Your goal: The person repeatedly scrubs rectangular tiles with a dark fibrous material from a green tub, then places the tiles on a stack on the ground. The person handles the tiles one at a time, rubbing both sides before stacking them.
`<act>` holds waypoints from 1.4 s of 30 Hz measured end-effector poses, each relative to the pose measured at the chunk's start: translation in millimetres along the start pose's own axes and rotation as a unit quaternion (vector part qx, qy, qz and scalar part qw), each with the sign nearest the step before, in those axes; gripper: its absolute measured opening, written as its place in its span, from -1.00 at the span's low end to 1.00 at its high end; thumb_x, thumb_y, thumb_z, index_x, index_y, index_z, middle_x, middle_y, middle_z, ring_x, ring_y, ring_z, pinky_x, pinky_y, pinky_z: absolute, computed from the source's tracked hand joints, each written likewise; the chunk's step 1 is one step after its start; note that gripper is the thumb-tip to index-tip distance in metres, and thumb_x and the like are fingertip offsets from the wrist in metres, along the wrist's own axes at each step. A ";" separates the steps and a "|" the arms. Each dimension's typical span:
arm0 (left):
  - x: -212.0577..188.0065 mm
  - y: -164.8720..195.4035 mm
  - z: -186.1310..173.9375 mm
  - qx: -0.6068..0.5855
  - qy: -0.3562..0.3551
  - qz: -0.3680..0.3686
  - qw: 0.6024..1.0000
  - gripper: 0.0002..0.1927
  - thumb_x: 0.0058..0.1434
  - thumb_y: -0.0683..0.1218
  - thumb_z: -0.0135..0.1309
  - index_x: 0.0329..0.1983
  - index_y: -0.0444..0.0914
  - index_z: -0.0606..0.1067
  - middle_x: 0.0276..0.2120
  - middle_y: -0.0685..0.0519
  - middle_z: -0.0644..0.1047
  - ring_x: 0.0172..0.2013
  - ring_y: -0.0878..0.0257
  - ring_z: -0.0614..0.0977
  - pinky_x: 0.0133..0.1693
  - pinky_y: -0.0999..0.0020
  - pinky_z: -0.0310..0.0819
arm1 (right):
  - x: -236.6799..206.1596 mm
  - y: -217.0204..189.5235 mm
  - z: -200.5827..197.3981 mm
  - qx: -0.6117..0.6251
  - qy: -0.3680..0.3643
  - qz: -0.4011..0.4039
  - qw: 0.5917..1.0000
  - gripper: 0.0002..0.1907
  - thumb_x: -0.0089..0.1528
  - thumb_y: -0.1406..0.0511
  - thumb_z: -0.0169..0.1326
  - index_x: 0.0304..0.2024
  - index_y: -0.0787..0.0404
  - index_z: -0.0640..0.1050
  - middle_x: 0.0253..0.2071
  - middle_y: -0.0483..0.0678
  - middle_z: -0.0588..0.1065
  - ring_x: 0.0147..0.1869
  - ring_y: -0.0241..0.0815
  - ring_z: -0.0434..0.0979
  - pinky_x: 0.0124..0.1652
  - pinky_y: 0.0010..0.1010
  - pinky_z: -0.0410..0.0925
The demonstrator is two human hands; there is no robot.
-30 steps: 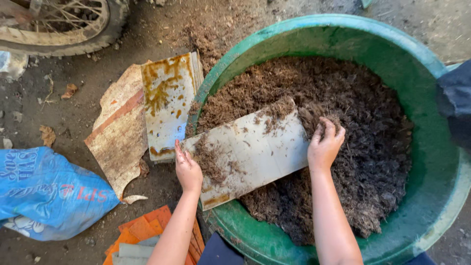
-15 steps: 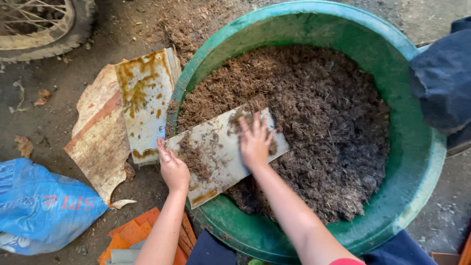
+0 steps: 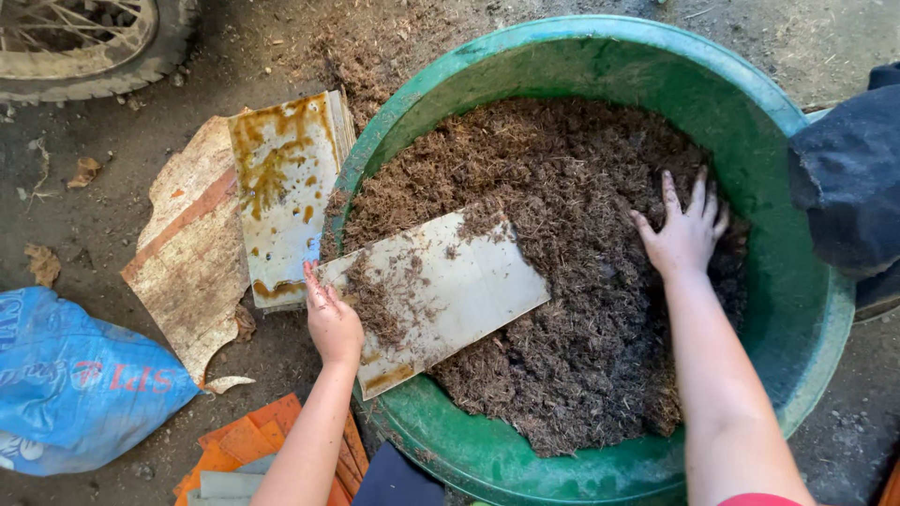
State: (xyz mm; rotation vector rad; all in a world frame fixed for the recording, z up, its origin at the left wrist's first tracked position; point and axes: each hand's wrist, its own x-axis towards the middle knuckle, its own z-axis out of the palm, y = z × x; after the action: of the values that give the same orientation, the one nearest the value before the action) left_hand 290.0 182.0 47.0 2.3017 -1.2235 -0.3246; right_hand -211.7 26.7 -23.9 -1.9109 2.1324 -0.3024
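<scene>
board (image 3: 441, 295) under left fingers (image 3: 314, 286)

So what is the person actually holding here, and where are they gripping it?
The left hand grips the flat pale board at its left edge, where it lies over the green tub's rim. The right hand holds nothing; it rests spread on the brown fibrous material.

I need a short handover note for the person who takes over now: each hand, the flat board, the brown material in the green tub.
Left hand: grips the near-left edge of the flat board, which lies tilted across the green tub rim.
Right hand: fingers spread, pressed into the brown fibrous material at the tub's right side; holds nothing.
Done: some material lies on the board.
Left: most of it sits loose in the tub.
</scene>
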 end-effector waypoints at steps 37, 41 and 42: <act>4.7 -23.5 7.3 -0.404 -0.009 0.025 0.914 -0.30 0.55 0.22 -0.39 0.48 -0.38 0.22 0.48 -0.09 0.26 0.48 0.11 0.23 0.46 0.21 -0.03 | -155.0 -324.0 84.3 0.295 -0.085 -0.483 0.820 -0.36 0.18 0.23 0.19 0.33 -0.02 0.40 0.44 0.03 0.28 0.55 0.07 0.17 0.41 0.16 0.02; 2.8 -18.9 4.7 -0.361 -0.005 0.020 0.932 -0.30 0.53 0.23 -0.40 0.48 -0.37 0.23 0.46 -0.08 0.28 0.45 0.12 0.26 0.44 0.22 -0.02 | -123.7 -291.5 93.4 0.342 -0.086 -0.548 0.759 -0.64 0.39 0.38 0.22 0.15 -0.16 0.51 0.10 -0.23 0.44 0.18 -0.30 0.43 0.07 -0.35 0.27; 2.1 -20.1 5.4 -0.346 -0.008 0.016 0.938 -0.29 0.52 0.23 -0.41 0.49 -0.36 0.23 0.46 -0.07 0.29 0.44 0.13 0.27 0.43 0.22 -0.01 | -116.4 -293.9 96.0 0.333 -0.048 -0.499 0.798 -0.57 0.27 0.39 0.22 0.15 -0.09 0.53 0.08 -0.10 0.43 0.16 -0.15 0.40 0.10 -0.24 0.26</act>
State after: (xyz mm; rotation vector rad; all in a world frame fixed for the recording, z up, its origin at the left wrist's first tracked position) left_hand 303.0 187.8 31.7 1.6682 -0.9474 -0.6458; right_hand 107.4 111.1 -12.7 -2.2577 0.5732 -0.9561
